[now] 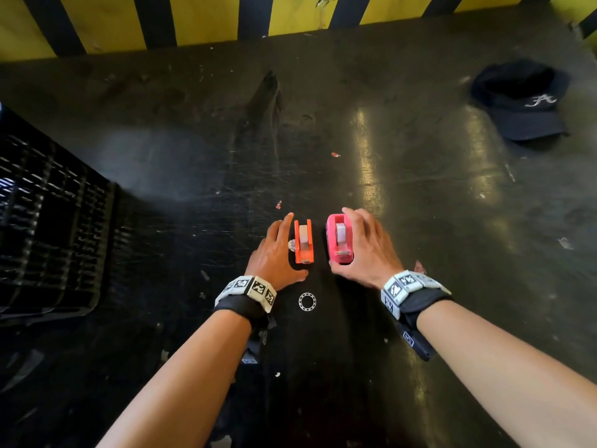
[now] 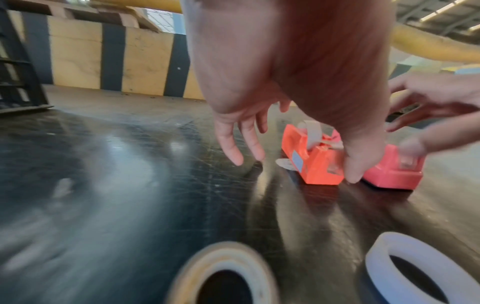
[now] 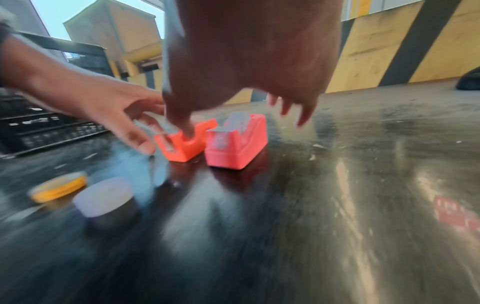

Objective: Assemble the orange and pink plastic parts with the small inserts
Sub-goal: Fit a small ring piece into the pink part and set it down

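Two small tape dispensers stand side by side on the dark table: an orange dispenser [image 1: 303,242] and a pink dispenser [image 1: 337,240], each with a pale roll seated in it. My left hand [image 1: 295,245] straddles the orange one, fingers [image 2: 233,148] spread on its left and thumb [image 2: 353,164] at its near right corner. My right hand [image 1: 347,240] arches over the pink dispenser [image 3: 236,144], its fingers [image 3: 301,113] hanging loose off the far side. Neither hand clearly grips. A white ring [image 1: 307,301] lies just behind my hands.
A black slatted crate [image 1: 48,221] fills the left side. A dark cap [image 1: 523,101] lies at the far right. A yellow and black striped wall [image 1: 210,17] bounds the back. A yellowish tape roll [image 3: 58,186] lies beside the white roll [image 3: 106,197].
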